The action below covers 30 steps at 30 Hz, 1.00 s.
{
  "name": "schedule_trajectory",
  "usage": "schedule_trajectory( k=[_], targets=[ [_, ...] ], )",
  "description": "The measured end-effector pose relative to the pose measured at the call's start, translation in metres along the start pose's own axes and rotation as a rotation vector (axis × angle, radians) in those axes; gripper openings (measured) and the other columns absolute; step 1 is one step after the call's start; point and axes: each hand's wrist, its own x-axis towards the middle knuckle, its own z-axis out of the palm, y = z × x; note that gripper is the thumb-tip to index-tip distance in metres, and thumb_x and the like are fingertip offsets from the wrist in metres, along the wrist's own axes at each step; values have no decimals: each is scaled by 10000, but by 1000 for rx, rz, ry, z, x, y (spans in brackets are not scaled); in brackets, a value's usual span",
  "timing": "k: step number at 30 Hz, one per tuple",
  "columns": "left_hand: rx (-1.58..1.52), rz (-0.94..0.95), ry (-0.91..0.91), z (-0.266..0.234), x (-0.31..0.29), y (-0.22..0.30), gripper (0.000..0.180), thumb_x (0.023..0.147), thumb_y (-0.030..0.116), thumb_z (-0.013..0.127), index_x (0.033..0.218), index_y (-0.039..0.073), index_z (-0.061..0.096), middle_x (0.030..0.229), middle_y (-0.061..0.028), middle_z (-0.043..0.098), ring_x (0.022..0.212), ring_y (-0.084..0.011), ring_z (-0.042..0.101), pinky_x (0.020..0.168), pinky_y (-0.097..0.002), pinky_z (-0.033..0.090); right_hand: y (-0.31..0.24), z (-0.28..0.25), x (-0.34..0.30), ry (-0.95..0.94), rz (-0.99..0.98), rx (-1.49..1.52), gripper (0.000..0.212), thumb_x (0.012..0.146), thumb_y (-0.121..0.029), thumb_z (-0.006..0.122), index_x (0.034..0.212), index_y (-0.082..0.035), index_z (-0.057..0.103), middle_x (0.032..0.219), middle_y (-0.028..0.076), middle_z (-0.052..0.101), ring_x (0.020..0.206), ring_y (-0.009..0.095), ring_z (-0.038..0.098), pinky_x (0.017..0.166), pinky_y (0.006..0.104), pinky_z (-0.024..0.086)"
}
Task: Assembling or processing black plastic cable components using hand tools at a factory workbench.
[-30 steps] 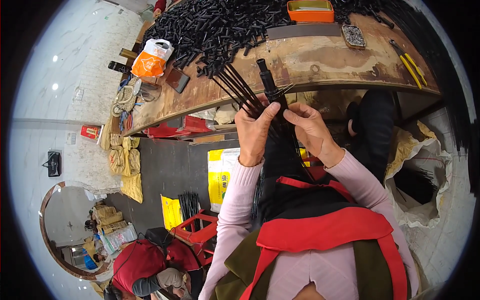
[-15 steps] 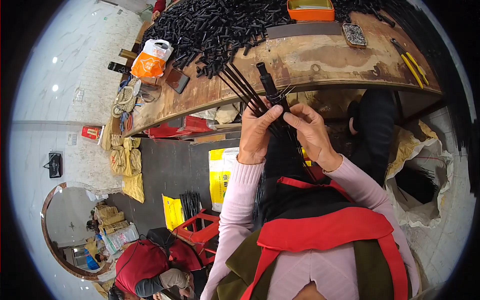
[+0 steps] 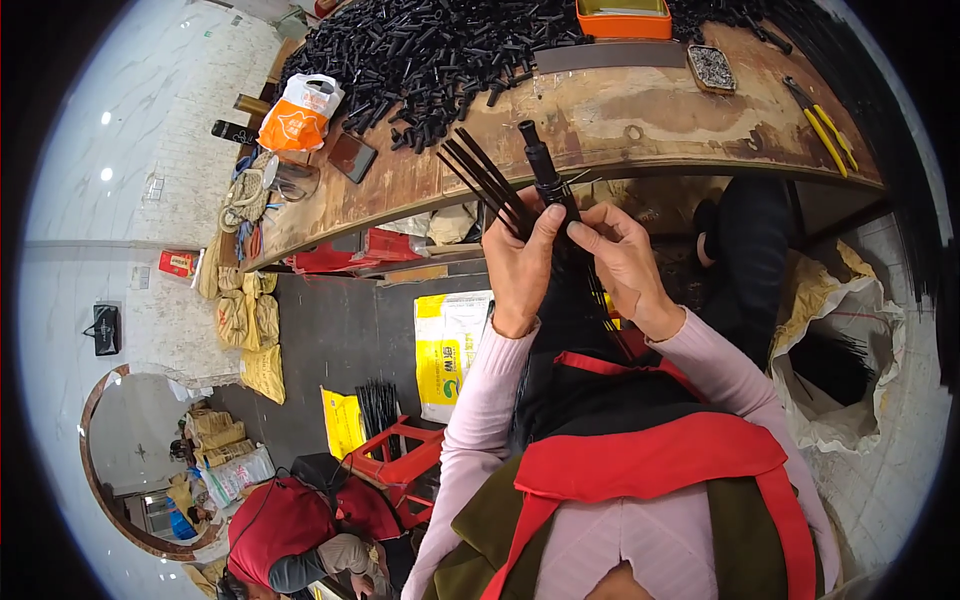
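In front of my chest, below the table edge, my left hand (image 3: pixel 518 265) is closed around a black stepped tubular fitting (image 3: pixel 541 160) that points up and away. Several thin black rods (image 3: pixel 487 180) stick out to the left from the same hand. Thin wire-like ends (image 3: pixel 583 182) show at the fitting's right side. My right hand (image 3: pixel 622 262) is closed beside the fitting's lower end, its thumb close against it. What its curled fingers hold is hidden. More dark strands hang below both hands over my dark apron.
The wooden table (image 3: pixel 640 125) carries a heap of black tubular parts (image 3: pixel 430 60), an orange box (image 3: pixel 625 25), a tin of small metal pieces (image 3: pixel 711 68), yellow-handled pliers (image 3: pixel 825 125) and a phone (image 3: pixel 351 158). A sack (image 3: pixel 850 400) stands right. A co-worker in red (image 3: pixel 290 530) bends at lower left.
My left hand and the fitting have shifted slightly, with the fitting a little further right and more upright above the thumb. The rods' tips have drawn closer together. My right hand has barely moved.
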Motion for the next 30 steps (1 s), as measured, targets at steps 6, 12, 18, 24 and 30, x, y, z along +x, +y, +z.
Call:
schedule_trajectory(
  k=[6,12,18,24,30],
  targets=[
    [-30,8,12,8,-6,8,214,912,95,676,1061,-54,638,962,-97,700,865,-144,643,803,-270,507,3,-2,3,9,66,106,120,883,-30,702,983,-28,637,939,4,630,884,70,583,837,213,457],
    [140,8,156,10,-6,18,232,837,63,760,1005,-29,628,856,-7,654,764,-65,578,717,-211,472,-6,5,-2,32,108,129,144,866,-1,709,992,-28,645,935,27,657,894,87,613,828,221,482],
    [-23,-41,-90,5,1,30,186,868,41,715,1024,-28,642,913,-43,698,815,-81,624,743,-222,491,-9,-2,6,-38,99,259,170,841,31,720,964,-57,643,922,21,660,900,103,622,842,231,487],
    [83,12,-70,11,-3,31,182,877,28,697,1041,-31,646,941,-59,710,836,-97,640,755,-233,501,0,7,-2,2,18,257,161,858,36,700,958,-66,624,927,14,655,907,100,618,871,244,490],
    [5,-30,67,14,-6,32,174,844,17,731,999,-31,668,920,-51,713,839,-96,640,761,-233,499,-2,10,-8,-76,-55,150,97,900,-7,666,961,-69,623,988,-1,636,955,90,580,905,254,429]
  ],
)
